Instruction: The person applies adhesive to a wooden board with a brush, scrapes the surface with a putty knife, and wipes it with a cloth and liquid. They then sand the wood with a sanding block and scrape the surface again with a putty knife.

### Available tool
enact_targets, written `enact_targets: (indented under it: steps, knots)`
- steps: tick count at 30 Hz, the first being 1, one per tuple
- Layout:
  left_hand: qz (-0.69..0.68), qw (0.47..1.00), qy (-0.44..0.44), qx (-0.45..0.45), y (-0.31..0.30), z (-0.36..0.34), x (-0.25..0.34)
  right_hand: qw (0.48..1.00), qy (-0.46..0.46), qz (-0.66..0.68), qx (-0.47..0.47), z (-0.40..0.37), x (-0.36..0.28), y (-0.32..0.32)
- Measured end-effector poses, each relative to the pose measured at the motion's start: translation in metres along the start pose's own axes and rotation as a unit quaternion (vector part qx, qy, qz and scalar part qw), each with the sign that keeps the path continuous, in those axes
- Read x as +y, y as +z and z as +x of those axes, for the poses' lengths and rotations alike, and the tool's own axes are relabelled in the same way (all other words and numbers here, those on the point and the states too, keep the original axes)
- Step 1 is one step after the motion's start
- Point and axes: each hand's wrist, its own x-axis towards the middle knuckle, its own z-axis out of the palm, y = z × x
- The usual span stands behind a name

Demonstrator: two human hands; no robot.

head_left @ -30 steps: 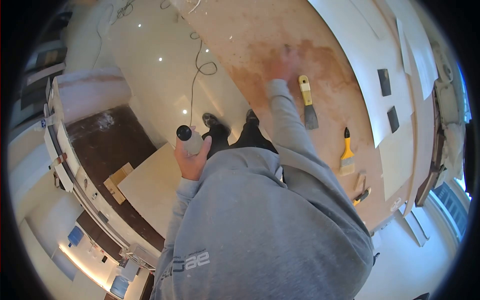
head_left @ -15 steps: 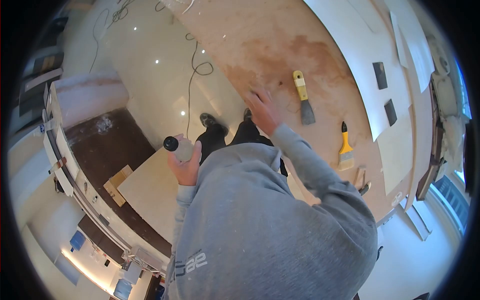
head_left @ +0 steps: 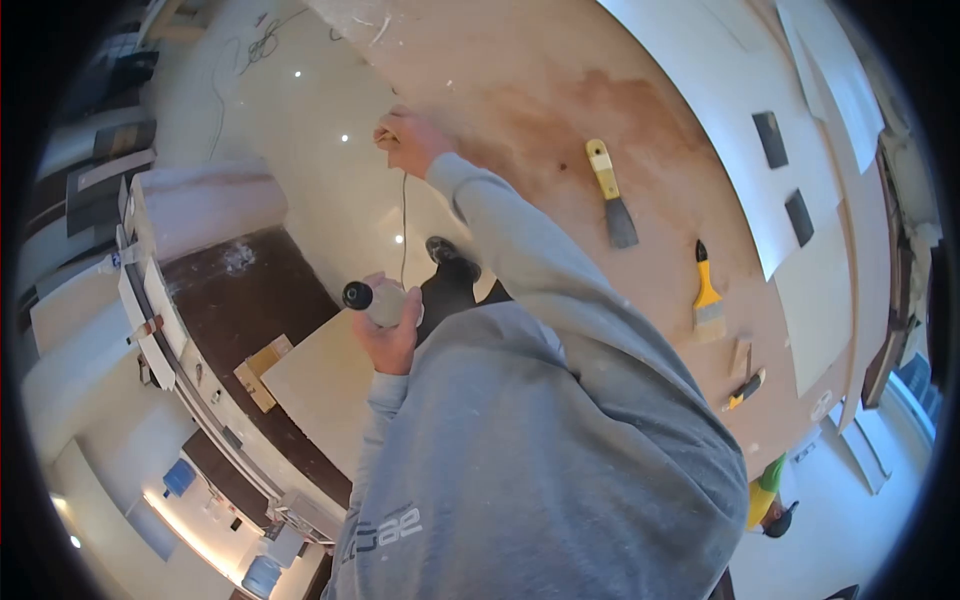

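Note:
My left hand [head_left: 390, 345] is wrapped round a pale bottle [head_left: 383, 307] with a black cap, held low in front of my body. Over the far left edge of the tabletop [head_left: 520, 150], my right hand [head_left: 412, 143] has its fingers pressed together; whatever they pinch, if anything, is hidden. On that pinkish-brown surface lies a putty knife [head_left: 612, 195] with a yellow handle and a grey blade, well apart from both hands. A paintbrush [head_left: 707, 297] with a yellow handle and black tip lies nearer to me, to the right of my sleeve.
A small yellow-and-black tool [head_left: 744, 390] lies on the near right of the table. White sheets [head_left: 690, 70] and dark rectangular pads [head_left: 771, 140] line the right side. A cable [head_left: 404, 215] runs along the floor. Another person [head_left: 768, 510] in yellow is at the lower right.
My right hand has moved left and away from me, from the tabletop's edge to beyond it, and its fingers have closed. The bottle stays in my left hand. Another person has come into view.

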Motion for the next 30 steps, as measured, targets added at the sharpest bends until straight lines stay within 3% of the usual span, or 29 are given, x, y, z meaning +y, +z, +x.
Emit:
enact_targets:
  steps: [2, 4, 5, 6, 8, 10, 13, 15, 16, 17, 18, 19, 20, 22, 25, 30]
  knots:
    - [0.003, 1.0, 0.0, 0.014, -0.004, -0.003, -0.003, 0.987, -0.129, -0.084, 0.037, -0.016, -0.002, -0.002]
    - [-0.028, 0.999, -0.029, 0.035, -0.012, -0.008, -0.007, 0.966, -0.128, -0.197, 0.112, -0.077, 0.032, -0.018]
    - [-0.007, 0.999, -0.024, 0.038, -0.017, -0.013, -0.008, 0.953, -0.094, -0.273, 0.092, -0.105, 0.058, -0.026]
    - [0.012, 0.999, -0.016, 0.043, -0.021, -0.014, -0.01, 0.98, -0.023, -0.198, 0.022, -0.125, 0.053, -0.046]
    - [0.0, 0.998, -0.025, 0.062, -0.024, -0.008, -0.014, 0.972, 0.016, -0.233, -0.021, -0.165, 0.035, -0.072]
    - [-0.058, 0.993, -0.069, 0.074, -0.03, -0.009, -0.016, 0.983, 0.072, -0.163, 0.046, -0.208, 0.018, -0.083]
    - [0.01, 0.996, -0.014, 0.088, -0.042, -0.001, -0.031, 0.968, 0.103, -0.178, 0.14, -0.233, 0.029, -0.093]
    - [-0.1, 0.98, -0.157, 0.074, -0.052, -0.003, -0.051, 0.962, 0.135, -0.066, 0.229, -0.234, 0.053, -0.092]
    - [-0.083, 0.982, -0.152, 0.08, -0.057, -0.008, -0.067, 0.925, 0.143, -0.229, 0.266, -0.23, 0.038, -0.092]
    - [-0.056, 0.982, -0.15, 0.102, -0.065, -0.012, -0.082, 0.94, 0.164, -0.09, 0.284, -0.225, 0.032, -0.086]
    - [-0.016, 0.981, -0.171, 0.094, -0.077, -0.016, -0.088, 0.945, 0.181, 0.052, 0.269, -0.216, 0.025, -0.08]
    - [0.018, 0.984, -0.13, 0.12, -0.084, -0.014, -0.099, 0.922, 0.201, 0.202, 0.263, -0.207, 0.019, -0.075]
    - [-0.051, 0.983, -0.115, 0.137, -0.092, -0.009, -0.095, 0.877, 0.228, 0.33, 0.264, -0.196, 0.014, -0.07]
    - [-0.07, 0.977, -0.103, 0.173, -0.116, 0.0, -0.097, 0.9, 0.249, 0.246, 0.258, -0.172, -0.029, -0.031]
    - [-0.128, 0.964, -0.099, 0.211, -0.177, 0.006, -0.1, 0.905, 0.292, 0.269, 0.15, -0.158, -0.022, 0.016]
    - [-0.106, 0.936, -0.12, 0.314, -0.309, -0.009, -0.179, 0.899, 0.317, 0.302, -0.019, -0.122, -0.016, 0.148]
